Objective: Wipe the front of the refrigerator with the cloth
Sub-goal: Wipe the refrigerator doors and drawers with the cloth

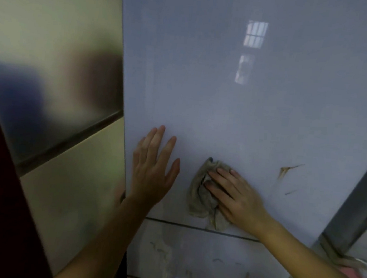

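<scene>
The pale grey refrigerator door (234, 112) fills most of the view and shows a window reflection near the top. My right hand (237, 197) presses a crumpled grey-beige cloth (200, 196) flat against the door's lower part, just above the seam to the lower door (192, 254). My left hand (152, 169) lies flat on the door with fingers spread, to the left of the cloth and close to the door's left edge. A brown streaky stain (284, 171) sits on the door to the right of my right hand.
A glossy beige cabinet or second appliance (58, 86) stands to the left, with a dark seam across it. A grey frame (351, 207) runs down the right edge. Pink and white items (360, 272) lie at the lower right. The lower door carries smudges.
</scene>
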{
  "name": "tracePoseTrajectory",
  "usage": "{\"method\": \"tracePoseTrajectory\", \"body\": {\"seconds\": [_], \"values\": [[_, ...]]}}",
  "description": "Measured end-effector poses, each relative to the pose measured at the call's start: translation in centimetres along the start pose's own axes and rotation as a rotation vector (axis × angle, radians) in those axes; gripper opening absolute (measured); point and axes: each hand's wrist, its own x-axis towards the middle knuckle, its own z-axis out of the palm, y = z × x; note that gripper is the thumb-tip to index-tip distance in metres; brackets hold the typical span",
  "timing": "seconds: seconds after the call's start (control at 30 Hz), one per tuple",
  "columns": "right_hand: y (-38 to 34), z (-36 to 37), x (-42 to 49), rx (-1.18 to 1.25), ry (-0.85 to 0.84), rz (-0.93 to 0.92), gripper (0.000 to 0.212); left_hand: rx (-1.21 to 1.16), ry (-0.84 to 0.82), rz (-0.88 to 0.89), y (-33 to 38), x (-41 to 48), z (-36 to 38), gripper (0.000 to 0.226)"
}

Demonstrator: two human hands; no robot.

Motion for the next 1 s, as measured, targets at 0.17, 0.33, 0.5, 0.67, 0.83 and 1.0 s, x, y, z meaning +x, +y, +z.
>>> {"method": "tracePoseTrajectory", "body": {"seconds": [0.17, 0.33, 0.5, 0.67, 0.83, 1.0], "values": [[1.3, -0.4, -0.9, 0.005, 0.007, -0.068, 0.035, 0.006, -0.028, 0.050, 1.0, -0.5, 1.5, 0.053], [5.3, -4.1, -3.8, -0.039, 0.008, -0.068, 0.040, 0.010, -0.062, 0.143, 3.5, -1.7, 2.4, 0.051], [9.8, -8.5, -5.8, -0.063, 0.016, -0.026, 0.043, 0.070, -0.092, 0.051, 5.6, -2.4, 3.3, 0.051], [11.8, -10.8, -7.0, -0.087, 0.088, 0.097, 0.055, 0.098, -0.146, -0.050, 7.1, -2.6, 3.3, 0.059], [10.4, -9.6, -10.3, -0.093, 0.075, 0.123, 0.056, 0.103, -0.147, -0.065, 9.8, -1.7, 3.1, 0.058], [11.3, -10.3, -12.6, -0.088, 0.004, 0.015, 0.042, 0.072, -0.150, -0.062, 12.3, -0.2, 3.7, 0.058]]}}
